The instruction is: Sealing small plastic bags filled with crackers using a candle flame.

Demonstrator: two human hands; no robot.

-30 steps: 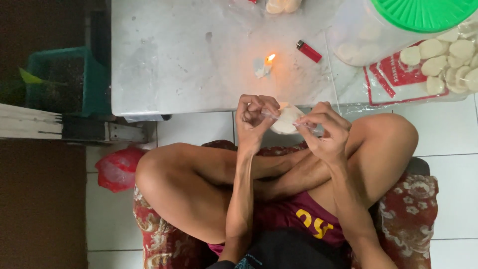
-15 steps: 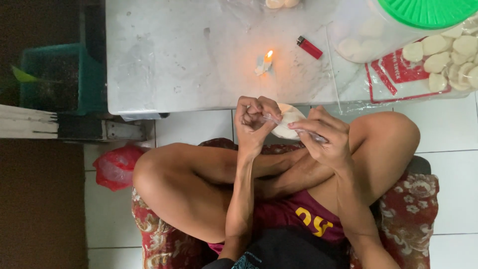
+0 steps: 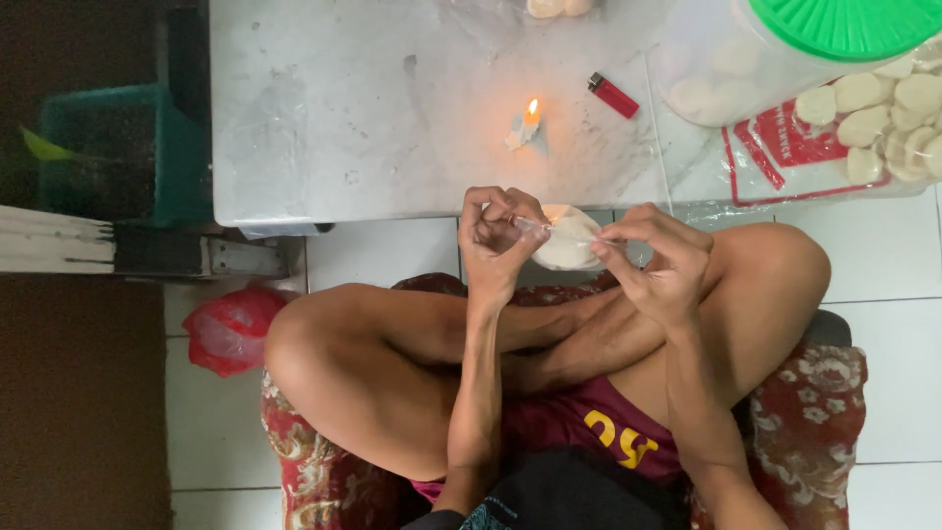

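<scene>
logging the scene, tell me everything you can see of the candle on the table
The candle is a short, pale stub, waxy-looking and lit, with a small orange flame at its top that casts a warm glow on the grey table. It stands on the bare tabletop near the front edge, left of a red lighter. Nothing touches it except the table; both hands are lower in the view, off the table.

Home floor: tiles (image 3: 883, 373), patterned cushion (image 3: 814, 412)

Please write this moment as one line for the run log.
left hand: pinching clear plastic wrap | right hand: pinching same wrap | inside: round white cracker | table: small lit candle
</scene>
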